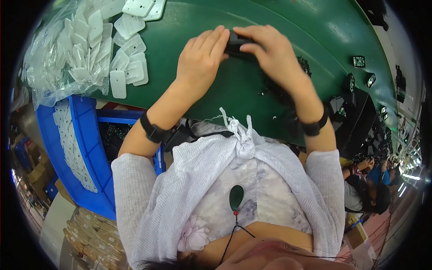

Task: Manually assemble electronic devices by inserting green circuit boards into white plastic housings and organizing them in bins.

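Observation:
At the far middle of the green worktop, both my hands meet over a small black box-shaped part (237, 44). My left hand (198, 58) lies along its left side, fingers close together and pressed to it. My right hand (274, 51) grips its right side between thumb and forefinger, which curve round it. The fingers hide much of the part, so its exact kind cannot be made out. Beside my right wrist, partly under the forearm, is a heap of tiny black pieces (281, 92).
Loose white plates (118, 84) with small holes lie left, beside a clear bag (67, 58) full of them. A blue bin (92, 153) holding white pieces stands below the table's left edge. Black square units (358, 61) sit at right; another person (366, 193) is beyond.

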Motion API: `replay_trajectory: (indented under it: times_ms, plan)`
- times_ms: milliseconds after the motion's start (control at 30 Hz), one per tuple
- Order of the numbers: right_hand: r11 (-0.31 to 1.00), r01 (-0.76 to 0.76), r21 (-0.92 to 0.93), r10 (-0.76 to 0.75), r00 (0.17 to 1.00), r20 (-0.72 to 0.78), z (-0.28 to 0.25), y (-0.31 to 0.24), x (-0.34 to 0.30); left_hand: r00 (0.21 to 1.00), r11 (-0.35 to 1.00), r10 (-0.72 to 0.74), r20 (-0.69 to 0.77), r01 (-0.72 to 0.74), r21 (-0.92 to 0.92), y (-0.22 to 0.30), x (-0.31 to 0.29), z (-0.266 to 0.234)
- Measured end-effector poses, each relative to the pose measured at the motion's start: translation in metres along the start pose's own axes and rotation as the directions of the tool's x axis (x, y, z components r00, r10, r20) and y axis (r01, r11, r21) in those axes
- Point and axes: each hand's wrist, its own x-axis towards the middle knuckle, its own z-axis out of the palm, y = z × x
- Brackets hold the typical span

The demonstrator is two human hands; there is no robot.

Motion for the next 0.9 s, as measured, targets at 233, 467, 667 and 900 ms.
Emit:
replay_trajectory:
  times_ms: [233, 467, 667, 900]
  plan:
    - [0.504, -0.292, 0.813, 0.367, 0.924, 0.104, -0.009, -0.020, -0.006, 0.783, 0.299, -0.505, 0.364, 0.554, -0.777, 0.010, 0.010, -0.012]
    - [0.623, -0.195, 0.758, 0.363, 0.930, -0.060, -0.008, -0.018, -0.007, 0.768, 0.144, -0.468, 0.437, 0.554, -0.820, 0.034, 0.013, -0.012]
    - [0.851, -0.246, 0.464, 0.345, 0.928, -0.139, -0.057, 0.035, 0.008, 0.899, 0.881, -0.392, -0.193, 0.307, -0.360, -0.024, 0.023, -0.033]
    - [0.909, -0.293, 0.297, 0.343, 0.930, -0.131, -0.081, 0.125, 0.038, 0.937, 0.814, -0.171, -0.305, 0.309, 0.492, -0.132, 0.026, -0.053]
